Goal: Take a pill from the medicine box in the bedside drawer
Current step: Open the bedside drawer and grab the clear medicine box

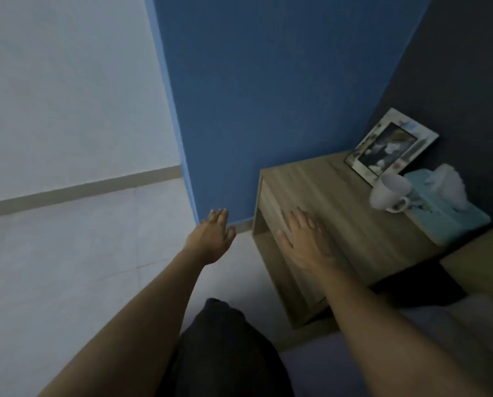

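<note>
A wooden bedside table point(354, 213) stands in the corner against the blue wall. Its drawer front point(269, 209) faces left and is closed, so the medicine box and pills are hidden. My right hand point(304, 242) is flat and open, fingers apart, over the table's top front edge just above the drawer. My left hand point(212, 239) hovers open over the floor, left of the table, holding nothing.
On the tabletop stand a photo frame point(391, 146), a white mug point(390, 193) and a teal tissue box point(443, 210). A bed edge point(474, 267) lies at the right. My dark-trousered knee point(225, 348) is below. Pale tiled floor point(67, 267) spreads left.
</note>
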Demonstrator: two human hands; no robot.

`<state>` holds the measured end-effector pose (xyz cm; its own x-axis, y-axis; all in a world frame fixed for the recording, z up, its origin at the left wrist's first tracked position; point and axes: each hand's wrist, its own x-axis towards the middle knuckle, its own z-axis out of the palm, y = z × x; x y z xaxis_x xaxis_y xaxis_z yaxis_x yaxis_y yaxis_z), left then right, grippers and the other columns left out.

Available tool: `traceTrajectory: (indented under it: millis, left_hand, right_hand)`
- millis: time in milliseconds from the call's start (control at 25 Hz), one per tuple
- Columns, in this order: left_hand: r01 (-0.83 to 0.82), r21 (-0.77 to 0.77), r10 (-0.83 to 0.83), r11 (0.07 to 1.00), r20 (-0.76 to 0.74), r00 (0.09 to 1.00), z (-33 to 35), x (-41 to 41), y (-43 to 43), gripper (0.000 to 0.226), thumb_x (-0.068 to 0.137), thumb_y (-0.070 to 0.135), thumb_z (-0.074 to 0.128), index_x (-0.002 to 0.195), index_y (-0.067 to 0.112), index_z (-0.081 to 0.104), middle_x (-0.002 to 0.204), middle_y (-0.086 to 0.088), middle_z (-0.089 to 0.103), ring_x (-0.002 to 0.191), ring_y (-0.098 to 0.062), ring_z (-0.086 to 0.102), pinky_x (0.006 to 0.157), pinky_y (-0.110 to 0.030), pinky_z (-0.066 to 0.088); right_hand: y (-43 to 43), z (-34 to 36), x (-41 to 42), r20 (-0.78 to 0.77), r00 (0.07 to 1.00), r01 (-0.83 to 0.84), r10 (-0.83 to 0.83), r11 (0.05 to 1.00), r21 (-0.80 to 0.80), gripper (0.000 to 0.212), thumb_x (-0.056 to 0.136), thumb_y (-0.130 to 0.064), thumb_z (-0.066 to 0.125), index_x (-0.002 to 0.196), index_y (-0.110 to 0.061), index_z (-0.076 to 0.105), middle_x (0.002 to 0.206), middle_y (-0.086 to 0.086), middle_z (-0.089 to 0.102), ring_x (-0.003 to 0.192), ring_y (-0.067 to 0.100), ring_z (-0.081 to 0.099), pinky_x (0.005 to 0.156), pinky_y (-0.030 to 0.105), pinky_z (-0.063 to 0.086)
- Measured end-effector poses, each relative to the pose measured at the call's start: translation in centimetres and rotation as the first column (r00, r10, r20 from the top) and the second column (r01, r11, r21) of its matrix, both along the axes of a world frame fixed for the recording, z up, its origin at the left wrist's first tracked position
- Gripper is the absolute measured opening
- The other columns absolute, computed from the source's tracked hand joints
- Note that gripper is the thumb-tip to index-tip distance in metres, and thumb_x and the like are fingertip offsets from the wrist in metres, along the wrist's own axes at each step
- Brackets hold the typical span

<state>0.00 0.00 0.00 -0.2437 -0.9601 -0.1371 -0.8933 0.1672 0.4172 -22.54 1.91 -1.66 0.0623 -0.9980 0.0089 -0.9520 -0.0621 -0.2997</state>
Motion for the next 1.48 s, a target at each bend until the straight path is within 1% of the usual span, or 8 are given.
traceTrajectory:
  millis: [160, 360, 640, 800, 960, 1160, 1360, 1480]
  left_hand:
    - [0.005, 0.158, 0.011, 0.987, -0.100, 0.995, -5.3, -6.1, -1.7, 0.058, 0.098, 0.037, 0.029, 0.147, 0.008, 0.019, 0.156, -0.015, 0.024, 0.143, -0.030, 0.024, 0.113, -0.039, 0.024]
    - [-0.040, 0.318, 0.128, 0.947, -0.261, 0.957, -10.6, -12.6, -4.7, 0.057, 0.098, 0.035, 0.032, 0.147, 0.007, 0.021, 0.152, -0.018, 0.032, 0.138, -0.031, 0.033, 0.110, -0.034, 0.027]
    - [-0.168, 0.538, 0.383, 0.826, -0.318, 0.867, -15.3, -17.3, -8.4, 0.063, 0.097, 0.044, 0.030, 0.144, 0.002, 0.026, 0.148, -0.021, 0.038, 0.135, -0.035, 0.036, 0.110, -0.038, 0.029]
    - [-0.170, 0.549, 0.421, 0.819, -0.373, 0.827, -16.1, -18.4, -9.3, 0.051, 0.095, 0.038, 0.037, 0.135, 0.006, 0.041, 0.129, -0.018, 0.057, 0.113, -0.033, 0.056, 0.090, -0.033, 0.044]
    - [-0.182, 0.554, 0.465, 0.812, -0.427, 0.776, -16.2, -18.6, -9.8, 0.043, 0.090, 0.028, 0.050, 0.127, 0.006, 0.051, 0.118, -0.017, 0.064, 0.102, -0.032, 0.064, 0.093, -0.045, 0.052]
    - [-0.188, 0.496, 0.413, 0.848, -0.394, 0.821, -16.1, -17.3, -9.6, 0.043, 0.090, 0.038, 0.047, 0.113, 0.004, 0.060, 0.104, -0.015, 0.069, 0.093, -0.029, 0.066, 0.087, -0.042, 0.054]
    - [-0.161, 0.512, 0.413, 0.844, -0.427, 0.805, -17.0, -12.6, -8.1, 0.020, 0.091, 0.045, 0.047, 0.091, 0.028, 0.058, 0.085, 0.006, 0.065, 0.082, -0.013, 0.066, 0.076, -0.029, 0.055]
    - [-0.204, 0.492, 0.418, 0.846, -0.376, 0.827, -17.2, -9.4, -7.4, 0.040, 0.088, 0.051, 0.045, 0.107, 0.019, 0.060, 0.096, 0.000, 0.067, 0.088, -0.018, 0.067, 0.083, -0.036, 0.055]
  right_hand:
    - [-1.3, -4.7, -6.1, -0.066, 0.994, 0.088, -0.082, 0.992, 0.094, 0.060, 0.095, -0.042, 0.036, 0.146, -0.013, 0.022, 0.157, 0.011, 0.017, 0.143, 0.030, 0.014, 0.114, 0.045, 0.019]
    - [-3.6, -8.9, -10.4, -0.057, 0.993, 0.111, -0.102, 0.976, 0.189, 0.064, 0.095, -0.049, 0.029, 0.148, -0.021, 0.007, 0.160, 0.004, 0.000, 0.145, 0.026, -0.007, 0.117, 0.048, 0.008]
    - [-3.6, -10.7, -11.1, -0.045, 0.992, 0.119, -0.114, 0.981, 0.153, 0.066, 0.092, -0.054, 0.029, 0.148, -0.027, 0.006, 0.160, -0.001, 0.002, 0.146, 0.021, -0.007, 0.116, 0.049, 0.010]
    - [-3.7, -11.0, -11.1, -0.038, 0.993, 0.120, -0.115, 0.983, 0.138, 0.071, 0.087, -0.059, 0.020, 0.148, -0.027, 0.005, 0.160, -0.001, 0.002, 0.146, 0.021, -0.007, 0.117, 0.049, 0.013]
    - [-3.6, -11.2, -11.3, -0.049, 0.993, 0.117, -0.112, 0.985, 0.123, 0.071, 0.087, -0.061, 0.018, 0.148, -0.027, 0.004, 0.160, -0.002, 0.003, 0.146, 0.021, -0.006, 0.115, 0.049, 0.016]
    - [-3.5, -11.1, -11.2, -0.045, 0.993, 0.113, -0.108, 0.985, 0.132, 0.068, 0.089, -0.058, 0.022, 0.147, -0.027, 0.003, 0.160, -0.003, 0.001, 0.145, 0.020, -0.008, 0.114, 0.048, 0.015]
    - [-3.6, -11.0, -11.4, -0.036, 0.994, 0.111, -0.107, 0.983, 0.148, 0.071, 0.086, -0.061, 0.018, 0.147, -0.029, 0.002, 0.160, -0.003, 0.000, 0.145, 0.020, -0.008, 0.115, 0.051, 0.014]
    - [-3.6, -11.1, -11.4, -0.030, 0.993, 0.117, -0.114, 0.983, 0.140, 0.070, 0.086, -0.060, 0.020, 0.147, -0.029, 0.005, 0.160, -0.003, 0.003, 0.146, 0.020, -0.004, 0.114, 0.051, 0.016]
